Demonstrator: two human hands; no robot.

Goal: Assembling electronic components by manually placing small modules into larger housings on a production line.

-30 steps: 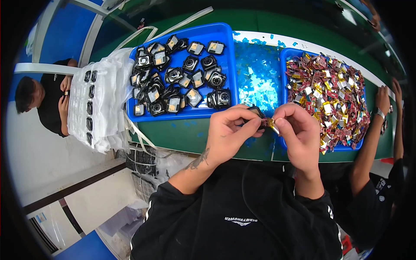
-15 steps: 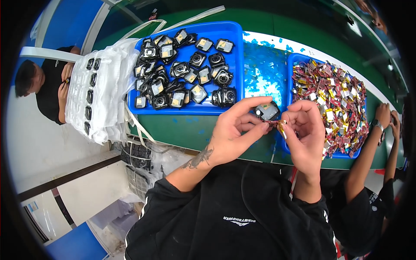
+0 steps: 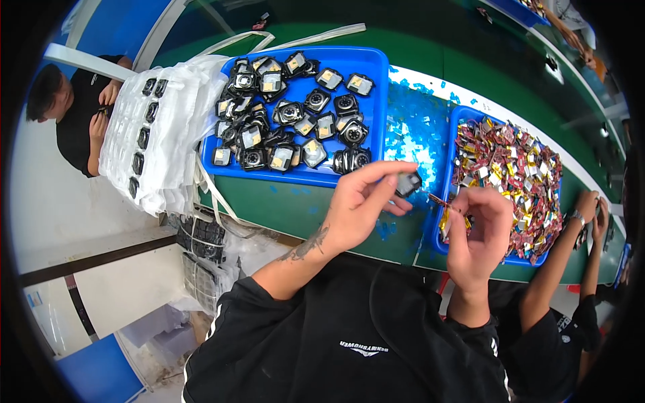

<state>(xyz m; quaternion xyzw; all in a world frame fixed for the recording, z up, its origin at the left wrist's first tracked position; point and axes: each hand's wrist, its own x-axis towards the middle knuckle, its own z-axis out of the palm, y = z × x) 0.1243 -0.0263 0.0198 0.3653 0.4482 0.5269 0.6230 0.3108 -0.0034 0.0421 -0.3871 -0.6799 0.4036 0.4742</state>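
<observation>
My left hand [image 3: 359, 208] pinches a small square smartwatch housing [image 3: 408, 184], black-rimmed with a grey face, between thumb and fingers. To its right, my right hand [image 3: 478, 232] is closed on a small circuit board [image 3: 439, 201], dark red with a bit of yellow, partly hidden by the fingers. A gap separates the two parts. Just beyond my left hand stands a blue tray [image 3: 381, 101] holding many similar black housings [image 3: 289, 112]. Under and beyond my right hand lies a second blue tray [image 3: 451, 138], heaped with red circuit boards [image 3: 510, 174] bearing yellow and white pieces.
Blue film scraps [image 3: 413, 144] litter the green table [image 3: 316, 201] between the trays. White plastic packing trays [image 3: 124, 151] with black pieces are stacked at the left, beside a seated person [image 3: 80, 127]. Another person's arms [image 3: 561, 245] reach in at the right.
My hands have drawn apart, the left keeping the housing and the right the circuit board, which were together before. The view has shifted slightly.
</observation>
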